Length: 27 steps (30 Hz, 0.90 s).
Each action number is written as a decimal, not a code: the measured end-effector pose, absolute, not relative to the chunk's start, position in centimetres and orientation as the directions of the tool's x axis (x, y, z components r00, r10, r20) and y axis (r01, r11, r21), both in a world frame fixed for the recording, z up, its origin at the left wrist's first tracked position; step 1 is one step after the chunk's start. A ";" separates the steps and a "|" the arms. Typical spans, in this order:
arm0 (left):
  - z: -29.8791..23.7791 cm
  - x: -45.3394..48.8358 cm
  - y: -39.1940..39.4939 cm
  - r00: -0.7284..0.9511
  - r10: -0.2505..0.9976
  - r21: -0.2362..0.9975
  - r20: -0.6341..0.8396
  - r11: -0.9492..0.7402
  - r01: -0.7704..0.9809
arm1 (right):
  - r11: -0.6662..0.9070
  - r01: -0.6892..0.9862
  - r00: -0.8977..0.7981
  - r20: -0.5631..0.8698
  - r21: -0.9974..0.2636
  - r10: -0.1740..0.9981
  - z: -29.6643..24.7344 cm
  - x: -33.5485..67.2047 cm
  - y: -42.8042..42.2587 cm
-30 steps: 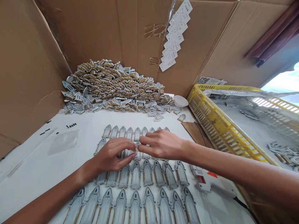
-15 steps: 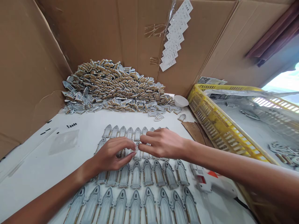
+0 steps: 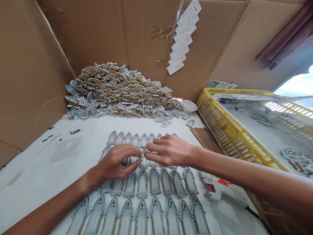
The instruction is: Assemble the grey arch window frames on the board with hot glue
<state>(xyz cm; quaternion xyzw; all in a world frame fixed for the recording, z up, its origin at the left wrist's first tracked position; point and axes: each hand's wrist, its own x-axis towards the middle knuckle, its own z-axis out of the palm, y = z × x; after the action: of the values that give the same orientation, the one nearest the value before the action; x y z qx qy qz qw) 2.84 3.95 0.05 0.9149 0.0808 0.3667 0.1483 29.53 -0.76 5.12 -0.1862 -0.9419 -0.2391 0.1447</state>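
Note:
Rows of grey arch-shaped window pieces (image 3: 155, 181) lie flat on the white table (image 3: 36, 169). My left hand (image 3: 118, 161) and my right hand (image 3: 168, 150) meet over the second row, fingertips pinched together around a small pale piece (image 3: 142, 156) that I cannot make out clearly. Both hands hover just above the laid-out pieces. A large heap of the same pieces (image 3: 117, 89) is piled at the back against the cardboard wall.
Cardboard walls (image 3: 29, 75) enclose the table on the left and back. A yellow plastic crate (image 3: 227, 130) lined with plastic stands on the right. A white glue gun (image 3: 215, 191) lies under my right forearm. A small white bowl (image 3: 188, 106) and a torn cardboard scrap (image 3: 202, 137) are nearby.
Both hands stay almost still; my right hand's fingers have shifted slightly up and back at the pinch point.

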 end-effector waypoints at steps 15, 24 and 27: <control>-0.2 2.6 4.1 0.721 0.244 0.310 0.648 -0.950 0.043 | 0.816 0.419 -0.889 0.360 0.398 0.281 5.4 29.6 -0.7; -0.4 2.4 4.2 0.724 0.274 0.347 0.633 -0.937 0.052 | 0.803 0.443 -0.881 0.360 0.397 0.308 5.9 30.1 -0.6; -0.3 2.5 4.2 0.720 0.273 0.340 0.638 -0.939 0.056 | 0.809 0.441 -0.880 0.363 0.388 0.305 5.9 30.0 -0.6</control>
<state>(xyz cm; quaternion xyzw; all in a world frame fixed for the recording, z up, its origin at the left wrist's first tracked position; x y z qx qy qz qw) 2.50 4.16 -0.34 0.9152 0.0898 0.3630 0.1500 30.03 -0.61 5.89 -0.1982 -0.9403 -0.2367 0.1432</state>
